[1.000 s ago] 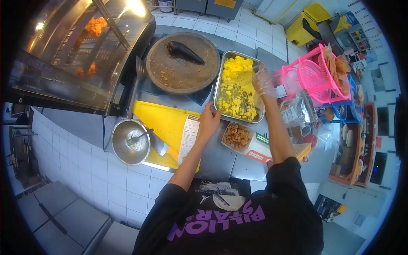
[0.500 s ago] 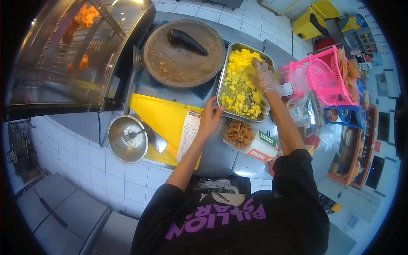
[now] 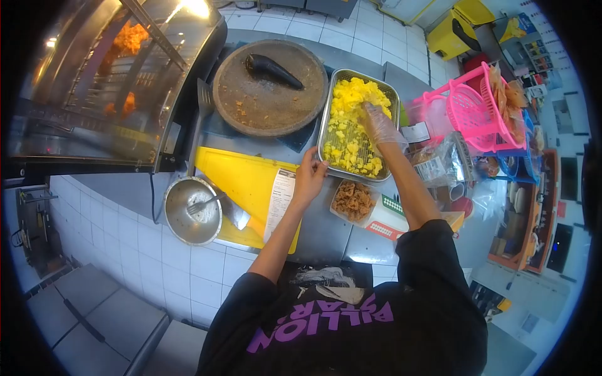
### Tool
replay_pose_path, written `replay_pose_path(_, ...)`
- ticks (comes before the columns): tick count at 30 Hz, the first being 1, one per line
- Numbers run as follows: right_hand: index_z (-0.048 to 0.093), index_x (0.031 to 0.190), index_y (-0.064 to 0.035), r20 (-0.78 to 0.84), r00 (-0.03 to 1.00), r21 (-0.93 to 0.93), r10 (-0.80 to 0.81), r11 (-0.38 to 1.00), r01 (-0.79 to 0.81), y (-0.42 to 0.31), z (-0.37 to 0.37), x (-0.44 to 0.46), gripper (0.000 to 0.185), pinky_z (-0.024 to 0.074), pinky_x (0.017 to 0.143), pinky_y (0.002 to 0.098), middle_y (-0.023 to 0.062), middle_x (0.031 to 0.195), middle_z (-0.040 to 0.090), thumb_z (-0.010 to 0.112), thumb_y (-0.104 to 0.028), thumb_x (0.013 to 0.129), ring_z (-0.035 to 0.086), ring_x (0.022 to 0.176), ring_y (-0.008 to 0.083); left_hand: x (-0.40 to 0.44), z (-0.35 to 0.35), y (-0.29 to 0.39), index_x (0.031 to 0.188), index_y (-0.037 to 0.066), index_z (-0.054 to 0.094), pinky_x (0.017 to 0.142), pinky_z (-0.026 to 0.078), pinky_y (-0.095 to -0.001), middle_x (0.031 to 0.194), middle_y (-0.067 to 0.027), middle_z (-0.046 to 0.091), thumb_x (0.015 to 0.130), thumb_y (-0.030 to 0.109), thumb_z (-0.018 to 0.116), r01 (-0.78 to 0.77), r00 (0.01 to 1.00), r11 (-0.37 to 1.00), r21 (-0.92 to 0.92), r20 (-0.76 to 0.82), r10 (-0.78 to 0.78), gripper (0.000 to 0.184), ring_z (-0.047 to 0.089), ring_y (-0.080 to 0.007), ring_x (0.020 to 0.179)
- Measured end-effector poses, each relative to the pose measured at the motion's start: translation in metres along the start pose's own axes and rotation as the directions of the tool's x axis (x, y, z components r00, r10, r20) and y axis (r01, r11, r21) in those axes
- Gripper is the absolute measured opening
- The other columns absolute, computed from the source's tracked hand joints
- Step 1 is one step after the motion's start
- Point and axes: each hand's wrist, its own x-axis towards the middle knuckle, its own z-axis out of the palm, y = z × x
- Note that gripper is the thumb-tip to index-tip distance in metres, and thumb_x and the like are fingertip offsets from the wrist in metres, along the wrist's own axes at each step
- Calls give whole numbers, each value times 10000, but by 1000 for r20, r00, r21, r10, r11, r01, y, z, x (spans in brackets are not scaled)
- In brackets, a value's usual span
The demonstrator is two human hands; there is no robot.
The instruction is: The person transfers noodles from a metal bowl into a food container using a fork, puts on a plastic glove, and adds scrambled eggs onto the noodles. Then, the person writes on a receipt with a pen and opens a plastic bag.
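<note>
A metal tray (image 3: 327,122) with a mesh bottom holds yellow scrambled egg (image 3: 354,94), heaped at its far end and in loose pieces nearer me. My left hand (image 3: 308,178) grips the tray's near left corner, thumb and fingers at the rim. Over the tray's right side, my right hand (image 3: 380,127) wears a clear plastic glove and reaches into the egg. Its fingertips are blurred and partly hidden, so I cannot make out how they are closed. Just below the tray sits an open box of brown fried pieces (image 3: 353,200).
A stone mortar (image 3: 269,113) with a dark pestle (image 3: 273,70) stands left of the tray. Nearer me lie a yellow board (image 3: 235,182), a paper slip (image 3: 280,197) and a metal bowl (image 3: 182,216) with a fork. Pink baskets (image 3: 467,103) are right; a glass warmer (image 3: 94,94) is far left.
My right hand has moved slightly left and toward the middle of the tray. More egg is gathered at the far end, and more bare mesh shows. My left hand stays at the corner.
</note>
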Motion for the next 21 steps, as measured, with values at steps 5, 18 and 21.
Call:
replay_pose_path(5,536,1238,-133,31,987,-41,159,987,-158,-24,3,-5,450,472,879,428,215,1148,581,645,-308,838,600,1009,369,-2,-1,-8,1303,-5,389,652,440,-254,757,-68,600,913,128,565,11,1000,1000,30,1,-11,448,555,-118,686)
replay_pose_path(18,560,1109,85,-28,964,-406,263,879,-251,-73,-6,-43,806,472,650,368,185,818,627,602,-646,773,590,704,278,-5,2,8,1313,13,374,747,485,-277,917,-109,620,912,121,562,77,997,997,1,0,-77,456,597,-146,786)
replay_pose_path(21,554,1122,46,126,804,65,582,803,-592,-103,-7,-57,823,370,452,327,75,651,532,573,-697,767,456,486,175,-27,2,24,1317,16,367,784,493,-284,963,-114,612,910,125,563,133,991,991,15,-32,-133,465,605,-156,826)
